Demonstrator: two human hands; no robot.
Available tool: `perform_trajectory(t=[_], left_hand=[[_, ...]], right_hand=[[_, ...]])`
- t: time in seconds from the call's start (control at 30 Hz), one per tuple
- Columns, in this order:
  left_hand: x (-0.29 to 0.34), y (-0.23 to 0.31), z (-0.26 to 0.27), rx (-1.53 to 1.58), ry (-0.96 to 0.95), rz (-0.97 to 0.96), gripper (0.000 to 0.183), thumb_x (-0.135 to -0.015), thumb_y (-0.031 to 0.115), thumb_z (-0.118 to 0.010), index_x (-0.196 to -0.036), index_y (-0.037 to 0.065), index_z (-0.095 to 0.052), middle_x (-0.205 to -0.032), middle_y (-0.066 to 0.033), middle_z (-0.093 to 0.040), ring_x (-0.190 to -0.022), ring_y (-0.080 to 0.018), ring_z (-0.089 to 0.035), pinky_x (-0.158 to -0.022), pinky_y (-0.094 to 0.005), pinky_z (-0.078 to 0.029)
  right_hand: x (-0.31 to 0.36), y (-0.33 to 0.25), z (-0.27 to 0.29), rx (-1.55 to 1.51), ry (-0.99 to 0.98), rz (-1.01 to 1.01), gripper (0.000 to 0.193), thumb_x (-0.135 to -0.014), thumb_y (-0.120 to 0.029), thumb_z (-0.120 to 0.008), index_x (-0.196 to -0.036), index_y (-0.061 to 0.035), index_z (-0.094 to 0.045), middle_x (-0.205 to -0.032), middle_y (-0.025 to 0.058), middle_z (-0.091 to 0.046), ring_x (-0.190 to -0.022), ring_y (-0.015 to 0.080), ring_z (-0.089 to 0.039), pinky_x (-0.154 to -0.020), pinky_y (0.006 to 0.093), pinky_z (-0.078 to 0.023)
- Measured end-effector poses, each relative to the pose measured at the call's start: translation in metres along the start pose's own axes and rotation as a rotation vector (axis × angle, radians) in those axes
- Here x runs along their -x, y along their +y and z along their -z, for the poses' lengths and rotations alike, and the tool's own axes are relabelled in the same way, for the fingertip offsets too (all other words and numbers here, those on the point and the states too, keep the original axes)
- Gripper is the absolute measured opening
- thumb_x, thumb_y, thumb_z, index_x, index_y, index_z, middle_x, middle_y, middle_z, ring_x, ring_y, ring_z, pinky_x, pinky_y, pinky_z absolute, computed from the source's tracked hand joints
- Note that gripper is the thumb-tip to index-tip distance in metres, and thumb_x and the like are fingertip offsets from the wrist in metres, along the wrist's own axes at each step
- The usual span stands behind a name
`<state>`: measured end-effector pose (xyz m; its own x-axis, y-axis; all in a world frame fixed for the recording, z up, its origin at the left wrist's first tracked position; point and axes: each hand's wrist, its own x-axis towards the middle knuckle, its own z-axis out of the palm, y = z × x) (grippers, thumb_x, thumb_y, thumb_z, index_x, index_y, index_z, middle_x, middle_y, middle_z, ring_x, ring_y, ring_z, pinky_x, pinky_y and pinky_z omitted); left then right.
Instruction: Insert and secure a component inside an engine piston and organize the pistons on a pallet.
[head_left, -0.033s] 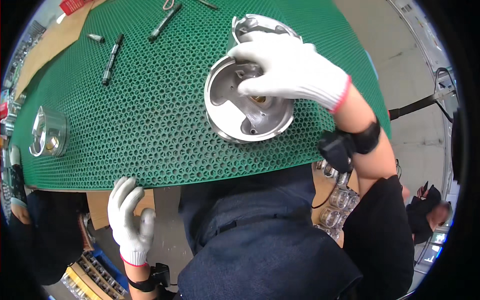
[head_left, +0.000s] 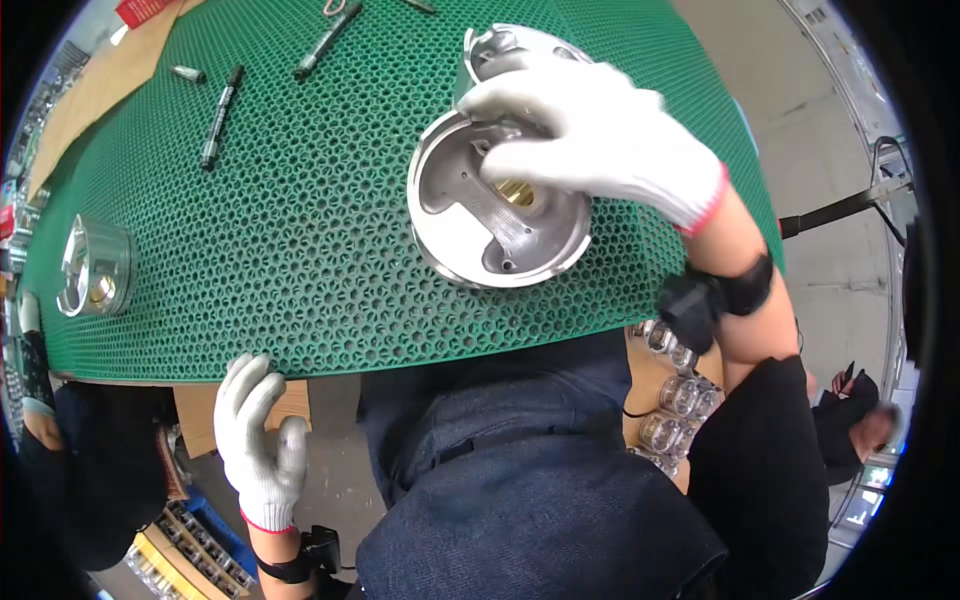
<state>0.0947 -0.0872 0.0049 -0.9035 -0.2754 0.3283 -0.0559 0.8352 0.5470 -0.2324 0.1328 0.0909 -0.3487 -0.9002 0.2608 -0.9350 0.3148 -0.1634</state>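
A large metal piston (head_left: 455,235) lies hollow side up on the green perforated mat (head_left: 330,240), its ribs and a brass-coloured bushing showing inside. A second piston (head_left: 483,45) stands just beyond it, partly covered by my right hand (head_left: 600,130). That hand, in a white knit glove, spans the near piston's far right part; thumb and forefinger are apart, the thumb over the hollow. Its other fingers are hidden or blurred. By the mat's front edge my left hand (head_left: 257,430), gloved too, hangs with loosely bent fingers apart and nothing in it.
Another piston (head_left: 95,270) stands at the mat's left. Two markers (head_left: 222,118) (head_left: 328,42) and a small cap-like piece (head_left: 187,73) lie farther back. Several pistons (head_left: 660,432) rest on cardboard below, right. A co-worker's gloved hand (head_left: 29,314) is at the far left.
My right hand has shifted slightly right, uncovering more of the bushing. The near piston has barely moved. My left hand has stayed in place.
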Motion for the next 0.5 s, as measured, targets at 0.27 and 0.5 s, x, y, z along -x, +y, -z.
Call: perform_trajectory(t=[0.27, 0.5], left_hand=[[-0.119, 0.072, -0.005, -0.111, -0.258, -0.442, 0.034, -0.071, 0.016, -0.068, -0.102, 0.002, -0.064, -0.11, -0.0148, -0.062, -0.11, -0.0352, -0.057, -0.099, -0.0535, -0.044], [-0.175, 0.097, -0.057, -0.387, -0.265, -0.835, 0.026, -0.072, 0.015, -0.062, -0.096, 0.007, -0.06, -0.103, -0.0067, -0.063, -0.103, -0.0284, -0.062, -0.095, -0.0434, -0.048]], right_hand=[[0.122, 0.092, 0.006, 0.144, 0.076, -0.631, 0.036, -0.088, -0.033, -0.063, -0.12, -0.0155, -0.064, -0.106, 0.012, -0.063, -0.095, 0.0318, -0.064, -0.085, 0.0399, -0.052], [0.137, 0.097, -0.036, 0.325, 0.118, -0.452, 0.026, -0.09, -0.023, -0.059, -0.115, -0.0207, -0.064, -0.087, 0.0076, -0.058, -0.08, 0.0287, -0.06, -0.069, 0.0429, -0.051]])
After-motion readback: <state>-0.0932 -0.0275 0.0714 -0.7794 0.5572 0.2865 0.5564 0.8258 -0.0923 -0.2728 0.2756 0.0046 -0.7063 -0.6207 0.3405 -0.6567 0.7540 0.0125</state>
